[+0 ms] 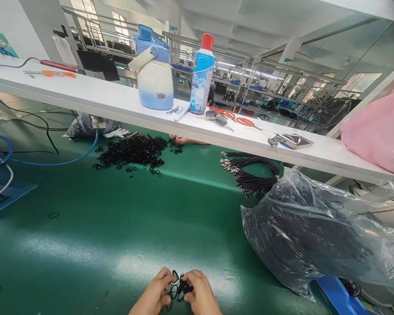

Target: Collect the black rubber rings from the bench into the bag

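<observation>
At the bottom middle, my left hand point(156, 292) and my right hand point(201, 292) meet over the green tabletop. Several small black rings point(174, 291) are pinched in the fingers of my left hand. My right hand closes on a small bunch of the same black rings point(184, 288), partly hidden by its fingers. Farther back lies a large loose pile of black rings point(134, 151). Single rings, such as one black ring point(54, 215) at the left, are scattered on the green surface.
A white shelf point(108, 98) crosses above the table, bearing a blue-white jug point(156, 83), a spray can point(202, 78) and orange-handled scissors point(246, 122). Right: a clear bag point(302, 236) of black parts and coiled black cables point(256, 170). Another person's hand point(180, 139) is beyond the pile.
</observation>
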A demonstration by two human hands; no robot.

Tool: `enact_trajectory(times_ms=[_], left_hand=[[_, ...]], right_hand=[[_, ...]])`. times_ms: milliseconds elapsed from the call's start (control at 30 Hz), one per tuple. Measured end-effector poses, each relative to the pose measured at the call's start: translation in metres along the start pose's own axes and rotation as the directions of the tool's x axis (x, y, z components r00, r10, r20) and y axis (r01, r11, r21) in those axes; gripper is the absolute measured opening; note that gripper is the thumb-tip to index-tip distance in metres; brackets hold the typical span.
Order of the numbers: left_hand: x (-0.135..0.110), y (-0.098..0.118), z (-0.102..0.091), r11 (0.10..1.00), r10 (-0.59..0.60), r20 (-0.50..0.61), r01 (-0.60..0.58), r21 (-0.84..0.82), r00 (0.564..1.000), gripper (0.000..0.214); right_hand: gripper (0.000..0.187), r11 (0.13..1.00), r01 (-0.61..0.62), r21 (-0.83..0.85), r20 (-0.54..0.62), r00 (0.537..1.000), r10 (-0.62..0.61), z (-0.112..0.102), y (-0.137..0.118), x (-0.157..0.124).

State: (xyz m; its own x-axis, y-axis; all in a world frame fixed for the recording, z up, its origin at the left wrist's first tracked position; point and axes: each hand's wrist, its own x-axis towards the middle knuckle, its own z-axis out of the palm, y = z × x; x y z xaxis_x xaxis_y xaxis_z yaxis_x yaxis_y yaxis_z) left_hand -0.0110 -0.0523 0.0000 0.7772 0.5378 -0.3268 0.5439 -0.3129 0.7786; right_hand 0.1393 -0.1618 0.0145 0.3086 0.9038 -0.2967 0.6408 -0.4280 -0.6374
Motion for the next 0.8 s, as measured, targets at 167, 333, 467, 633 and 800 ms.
enact_trajectory(times_ms=[167, 333, 467, 633, 800], left_hand=[[0.002, 0.001, 0.008, 0.999, -0.011, -0.098, 0.007, -0.032, 0.995, 0.042], [0.005, 0.011, 0.015, 0.993, 0.012, -0.089, -0.022, -0.112, 0.996, 0.024], [-0.004, 0.007, 0.006, 0.980, 0.044, -0.023, -0.048, -0.193, 0.999, 0.022], [-0.012, -0.009, -0.007, 0.975, -0.061, -0.042, 0.051, -0.216, 0.997, 0.026], [-0.009, -0.009, -0.008, 0.992, -0.094, -0.125, 0.083, -0.092, 0.988, 0.030]], right_hand=[[0.087, 0.994, -0.088, -0.067, -0.081, 0.993, 0.083, 0.001, 0.001, 0.000], [0.096, 0.998, -0.054, -0.025, 0.008, 0.998, 0.054, 0.028, -0.016, 0.012], [0.039, 0.993, -0.057, 0.099, -0.052, 0.997, 0.063, 0.029, -0.019, 0.017], [0.026, 0.902, -0.153, 0.404, -0.133, 0.966, 0.223, 0.013, -0.011, 0.021], [0.015, 0.633, -0.232, 0.739, -0.028, 0.927, 0.373, -0.015, -0.007, 0.026]])
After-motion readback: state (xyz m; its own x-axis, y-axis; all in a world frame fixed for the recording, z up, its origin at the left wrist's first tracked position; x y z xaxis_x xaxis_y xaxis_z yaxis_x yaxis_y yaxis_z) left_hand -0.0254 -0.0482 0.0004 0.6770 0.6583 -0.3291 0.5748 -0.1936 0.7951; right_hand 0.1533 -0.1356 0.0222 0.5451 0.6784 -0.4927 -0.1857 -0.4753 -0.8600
